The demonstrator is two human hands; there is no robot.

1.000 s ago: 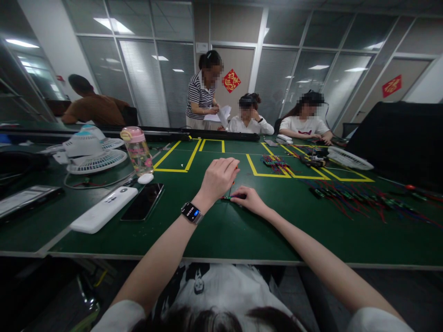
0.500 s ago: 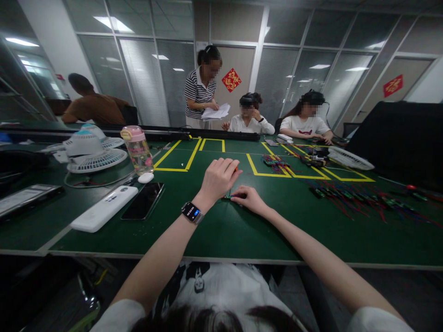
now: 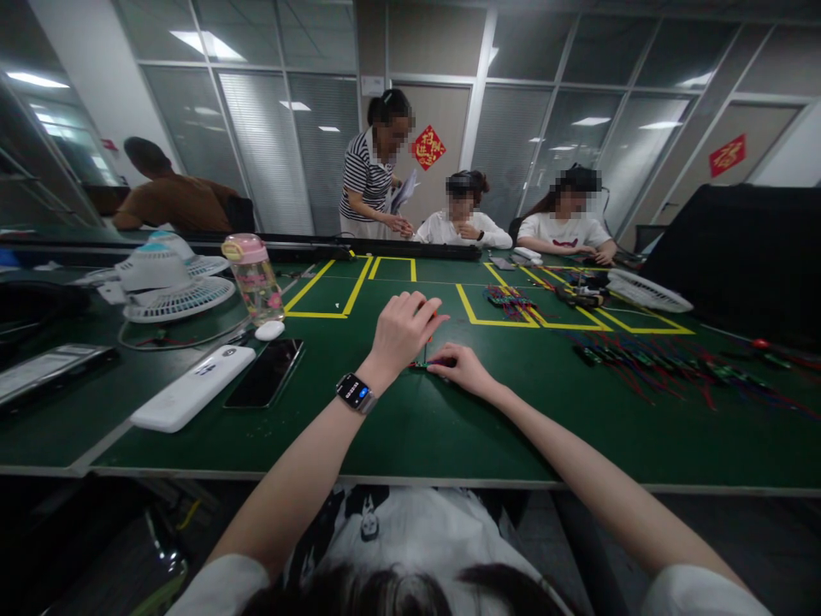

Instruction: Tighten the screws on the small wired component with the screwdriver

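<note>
Phone (image 3: 265,373) and bottle (image 3: 255,280) stand well left. Your left hand (image 3: 401,329) grips a screwdriver (image 3: 426,349) upright, tip down; your right hand (image 3: 462,369) pinches the connector (image 3: 419,365), lying crosswise.

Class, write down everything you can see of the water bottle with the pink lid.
The bottle is clear, plastic-looking, printed with pink flowers, and capped by a pink lid with a yellow loop. It stands upright on the green table beside the white fan, with a white oval object at its foot.
</note>
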